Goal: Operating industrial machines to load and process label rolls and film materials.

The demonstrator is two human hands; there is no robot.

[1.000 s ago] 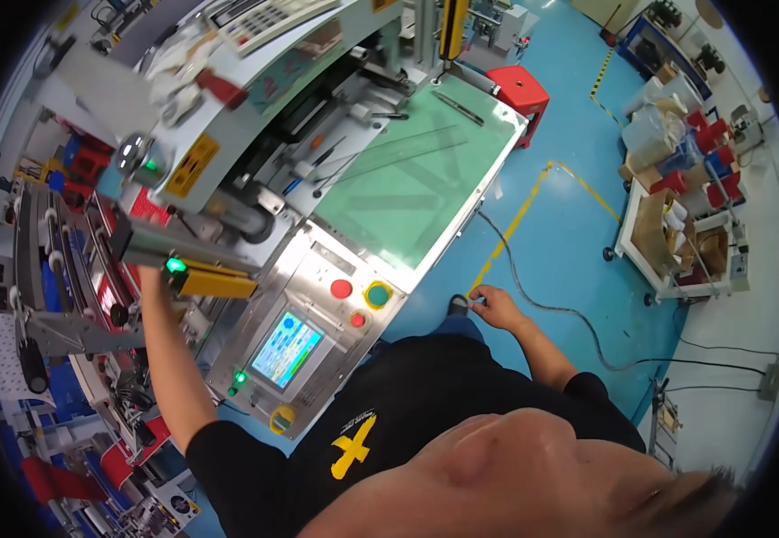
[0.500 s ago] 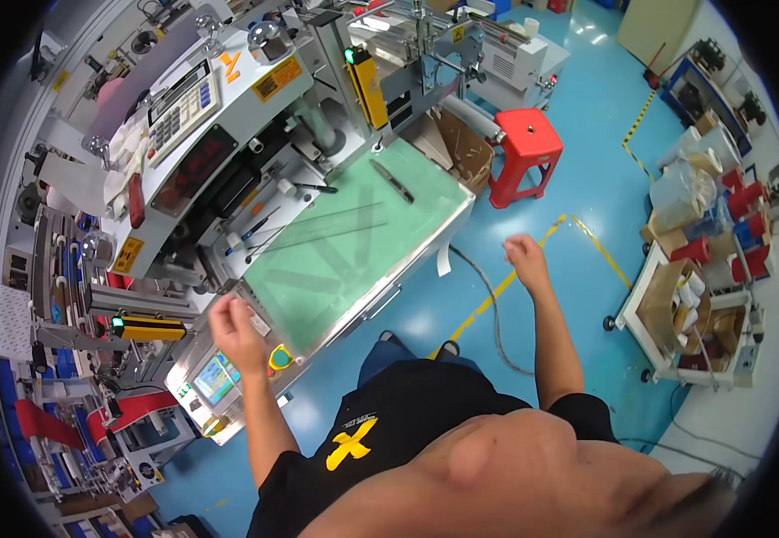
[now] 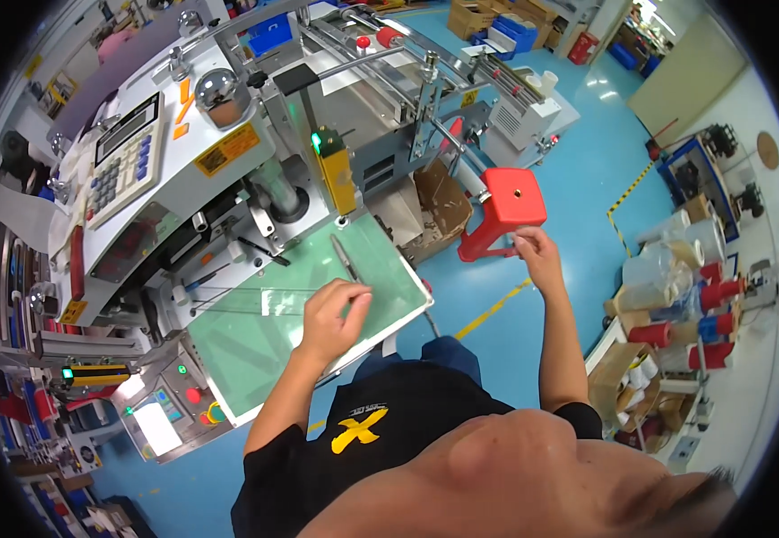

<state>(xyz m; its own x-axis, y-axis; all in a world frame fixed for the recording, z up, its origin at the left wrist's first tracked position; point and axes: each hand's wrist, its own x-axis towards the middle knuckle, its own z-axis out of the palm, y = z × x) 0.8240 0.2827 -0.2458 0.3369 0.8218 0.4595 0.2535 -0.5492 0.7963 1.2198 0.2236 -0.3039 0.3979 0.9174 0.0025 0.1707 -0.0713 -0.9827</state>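
My left hand [image 3: 332, 316] hovers over the near edge of the green work mat [image 3: 237, 359], thumb apart from loosely bent fingers, with nothing seen in it. A dark pen-like tool [image 3: 345, 256] lies on the mat just beyond that hand. Thin clear strips [image 3: 282, 301] stretch across the mat to the left of my fingers. Out to the right, my right hand [image 3: 539, 260] is raised beside a red plastic stool [image 3: 513, 199]. Its fingers are curled in toward the thumb; whether anything is between them is too small to make out.
The machine carries a large calculator [image 3: 126, 166] on top and a yellow sensor bar [image 3: 336, 179] at its side. A control panel [image 3: 161, 417] sits at the mat's left corner. Beyond the mat stands a cardboard box [image 3: 443, 202]; a cart of rolls [image 3: 667, 332] is far right.
My body has shifted along the machine. The left hand has gone from beside the control panel to over the mat, and the right hand now appears close to the red stool.
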